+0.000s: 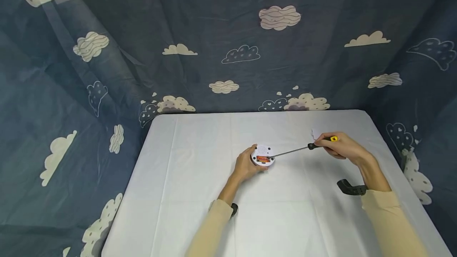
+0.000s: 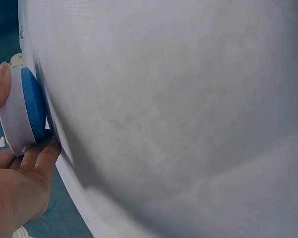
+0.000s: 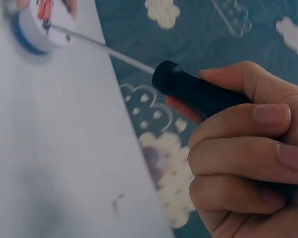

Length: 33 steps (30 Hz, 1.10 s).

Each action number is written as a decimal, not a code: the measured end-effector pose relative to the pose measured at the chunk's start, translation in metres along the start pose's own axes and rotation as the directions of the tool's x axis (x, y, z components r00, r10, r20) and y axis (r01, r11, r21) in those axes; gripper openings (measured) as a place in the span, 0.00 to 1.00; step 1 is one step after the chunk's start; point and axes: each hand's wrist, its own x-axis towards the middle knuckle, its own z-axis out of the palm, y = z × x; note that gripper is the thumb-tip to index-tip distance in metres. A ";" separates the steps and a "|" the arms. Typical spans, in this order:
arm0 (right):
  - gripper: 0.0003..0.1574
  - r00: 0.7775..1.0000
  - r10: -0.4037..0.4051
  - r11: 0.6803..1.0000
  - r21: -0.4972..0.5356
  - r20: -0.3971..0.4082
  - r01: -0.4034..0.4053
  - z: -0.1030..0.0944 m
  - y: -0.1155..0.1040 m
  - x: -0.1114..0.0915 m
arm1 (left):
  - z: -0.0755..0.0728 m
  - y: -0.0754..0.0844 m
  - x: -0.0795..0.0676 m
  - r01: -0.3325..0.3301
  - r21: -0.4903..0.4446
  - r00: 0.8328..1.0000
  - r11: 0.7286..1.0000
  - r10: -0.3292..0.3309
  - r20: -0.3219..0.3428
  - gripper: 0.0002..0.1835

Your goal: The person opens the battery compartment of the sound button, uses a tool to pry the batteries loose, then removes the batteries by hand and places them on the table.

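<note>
Gripped long steel screwdriver with black-and-yellow handle [image 3: 188, 89] in right hand [image 1: 344, 146] | held round white-and-blue plastic device [image 1: 263, 151] in left hand [image 1: 245, 165], over white-covered bench [image 1: 200, 177] | pointed screwdriver at end of red-orange cylindrical batteries [image 1: 263, 158] | probably needed firm bracing, light pressure

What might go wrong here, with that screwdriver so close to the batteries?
The screwdriver might slip, since its tip is right by the batteries, and scratch the white device or jab the left hand holding it. The batteries sit uncovered, so one could perhaps pop out.
</note>
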 end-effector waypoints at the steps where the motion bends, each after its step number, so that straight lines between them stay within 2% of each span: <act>1: 0.24 1.000 0.004 1.000 0.018 0.002 -0.005 -0.001 0.006 0.001 | -0.001 0.000 0.000 -0.003 0.005 1.000 1.000 0.003 0.004 0.55; 7: 0.23 0.999 0.038 0.984 0.175 0.008 -0.039 0.000 0.039 0.002 | -0.003 0.002 0.003 0.014 -0.010 1.000 1.000 -0.014 0.006 0.55; 12: 0.11 0.995 0.089 0.943 0.317 0.044 -0.098 0.008 0.075 0.000 | -0.004 0.001 0.004 0.023 -0.039 1.000 0.999 -0.022 0.014 0.54; 14: 0.10 0.993 0.091 0.925 0.362 0.073 -0.111 0.012 0.087 -0.002 | -0.005 0.000 0.003 0.021 -0.036 1.000 0.999 -0.020 0.022 0.53; 19: 0.13 0.994 0.060 0.889 0.448 0.096 -0.096 0.021 0.098 -0.011 | -0.002 -0.002 0.001 -0.002 -0.021 0.999 1.000 0.002 0.033 0.51; 22: 0.15 0.997 0.050 0.893 0.443 0.065 -0.074 0.022 0.094 -0.018 | 0.003 -0.001 -0.002 0.009 -0.013 0.999 1.000 -0.008 0.040 0.51; 24: 0.15 0.999 0.043 0.911 0.409 0.030 -0.051 0.020 0.089 -0.022 | 0.006 0.000 -0.004 0.026 0.001 0.999 1.000 -0.026 0.033 0.52; 29: 0.14 0.998 0.020 0.961 0.277 -0.061 -0.003 0.013 0.069 -0.026 | 0.009 0.003 -0.004 0.068 0.035 0.998 0.997 -0.067 -0.016 0.56; 33: 0.20 0.996 0.023 0.984 0.180 -0.085 -0.007 0.010 0.055 -0.027 | 0.010 0.005 -0.002 0.083 0.052 0.996 0.995 -0.081 -0.046 0.56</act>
